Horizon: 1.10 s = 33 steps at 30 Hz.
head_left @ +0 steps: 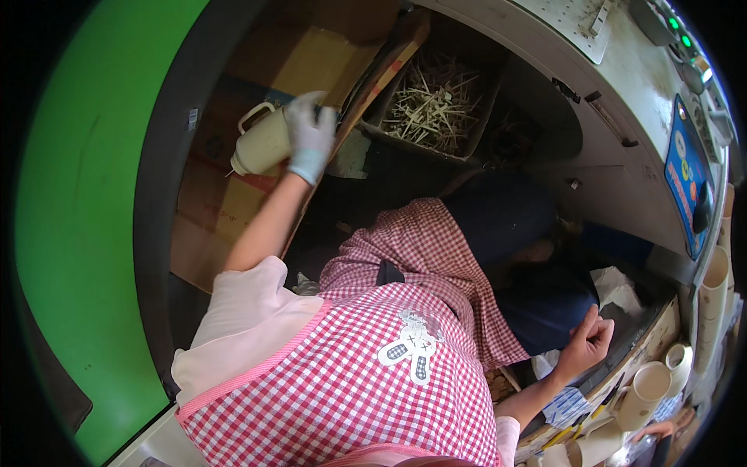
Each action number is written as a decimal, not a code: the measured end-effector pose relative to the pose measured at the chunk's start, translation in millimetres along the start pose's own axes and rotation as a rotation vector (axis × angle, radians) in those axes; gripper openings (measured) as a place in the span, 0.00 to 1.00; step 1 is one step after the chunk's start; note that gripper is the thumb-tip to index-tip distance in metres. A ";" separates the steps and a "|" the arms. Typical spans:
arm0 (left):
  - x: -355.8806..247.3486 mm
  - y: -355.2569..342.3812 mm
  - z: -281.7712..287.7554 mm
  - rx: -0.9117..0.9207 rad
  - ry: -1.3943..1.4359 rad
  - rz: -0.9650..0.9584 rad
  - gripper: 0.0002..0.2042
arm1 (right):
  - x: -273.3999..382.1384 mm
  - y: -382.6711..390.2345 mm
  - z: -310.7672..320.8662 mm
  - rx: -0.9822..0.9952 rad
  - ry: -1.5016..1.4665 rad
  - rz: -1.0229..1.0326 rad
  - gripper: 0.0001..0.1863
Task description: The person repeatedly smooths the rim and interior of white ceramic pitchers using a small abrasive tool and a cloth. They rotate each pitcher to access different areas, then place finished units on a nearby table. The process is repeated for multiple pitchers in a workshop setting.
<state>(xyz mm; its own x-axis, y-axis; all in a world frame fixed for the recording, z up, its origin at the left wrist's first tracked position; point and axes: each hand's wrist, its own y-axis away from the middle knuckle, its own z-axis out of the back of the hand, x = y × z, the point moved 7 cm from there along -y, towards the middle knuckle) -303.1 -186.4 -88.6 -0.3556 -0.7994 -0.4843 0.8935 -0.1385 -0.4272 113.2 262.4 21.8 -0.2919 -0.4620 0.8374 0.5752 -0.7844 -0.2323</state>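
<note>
My left hand (310, 131), in a pale glove and blurred, grips the right end of a cream handled jug (261, 142), which lies sideways over a cardboard surface (214, 202). A thin pin sticks out at the jug's lower left. My bare right hand (587, 342) is down by my dark-trousered knee, its fingers curled; I cannot make out whether anything is inside them. A red checked apron with a rabbit patch covers my front.
A box of pale sticks (432, 105) stands beside the cardboard. A green panel (78, 194) curves at left. A white machine edge (560, 31) with a blue mat (683, 167) runs along the right, above cream mugs (650, 385), tools and another person's hand (661, 428).
</note>
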 end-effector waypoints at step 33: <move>-379.4 98.4 26.3 1.037 0.947 -0.620 0.34 | 21.4 89.0 -108.8 0.243 -0.923 -0.359 0.27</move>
<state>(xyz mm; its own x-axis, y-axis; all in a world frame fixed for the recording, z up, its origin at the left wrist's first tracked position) -73.0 87.8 73.2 -0.4119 0.1344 -0.9013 0.1922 -0.9540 -0.2301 75.0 137.7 -34.8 0.1665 0.3642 0.9163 0.7395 -0.6608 0.1282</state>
